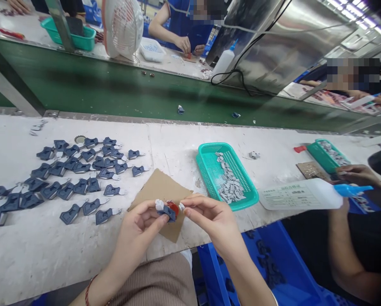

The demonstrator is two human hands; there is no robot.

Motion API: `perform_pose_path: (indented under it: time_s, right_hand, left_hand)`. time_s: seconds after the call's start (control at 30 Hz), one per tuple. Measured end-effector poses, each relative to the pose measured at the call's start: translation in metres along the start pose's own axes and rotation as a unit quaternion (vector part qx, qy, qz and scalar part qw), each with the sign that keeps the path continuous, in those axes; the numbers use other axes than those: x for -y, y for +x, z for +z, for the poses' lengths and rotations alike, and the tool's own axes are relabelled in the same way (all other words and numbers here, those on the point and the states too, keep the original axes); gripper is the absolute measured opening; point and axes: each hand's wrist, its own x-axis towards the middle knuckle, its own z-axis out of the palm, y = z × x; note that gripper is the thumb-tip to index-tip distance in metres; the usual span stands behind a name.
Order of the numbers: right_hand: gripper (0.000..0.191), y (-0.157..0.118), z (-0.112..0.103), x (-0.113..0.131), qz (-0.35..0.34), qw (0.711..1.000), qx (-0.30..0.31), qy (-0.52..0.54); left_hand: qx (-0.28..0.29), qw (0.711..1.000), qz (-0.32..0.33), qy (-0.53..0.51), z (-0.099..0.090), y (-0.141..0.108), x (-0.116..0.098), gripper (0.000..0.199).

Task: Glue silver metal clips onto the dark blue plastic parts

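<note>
Between the thumb and fingers of my left hand [142, 227] is a dark blue plastic part [169, 212] with a light grey piece at its upper end. My right hand [211, 214] pinches a small light grey piece [181, 206] just to the right of it, a small gap apart. Behind the blue part, a red object [173, 208] lies over a brown cardboard sheet [157, 187]; its kind is mostly hidden. Several similar dark blue parts [71, 213] lie in rows on the table at left. A green basket [253, 196] holding small grey pieces [231, 189] stands beyond my right hand.
A white bottle with a blue tip [300, 194] lies at right, near a co-worker's arm [346, 242]. Below the table edge is a blue crate [292, 255] with dark parts. A green conveyor belt [120, 91] runs behind the table; a fan [123, 29] stands beyond it.
</note>
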Motion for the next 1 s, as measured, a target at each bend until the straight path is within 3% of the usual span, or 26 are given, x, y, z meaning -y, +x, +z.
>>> perform_pose_path:
  time_s: [0.53, 0.77, 1.0]
  right_hand:
    - [0.004, -0.0025, 0.0066, 0.0098, -0.023, 0.997, 0.036, -0.064]
    - [0.006, -0.0062, 0.0070, 0.0095, -0.047, 0.997, 0.007, -0.062]
    - [0.004, -0.0030, 0.0018, 0.0103, 0.002, 0.999, 0.042, -0.031]
  left_hand:
    - [-0.015, 0.999, 0.042, 0.028, 0.0062, -0.0014, 0.0044, 0.017]
    - [-0.030, 0.993, 0.075, 0.086, 0.0101, -0.0028, 0.0002, 0.014]
    - [-0.037, 0.987, 0.089, 0.127, 0.0106, -0.0001, 0.0020, 0.014]
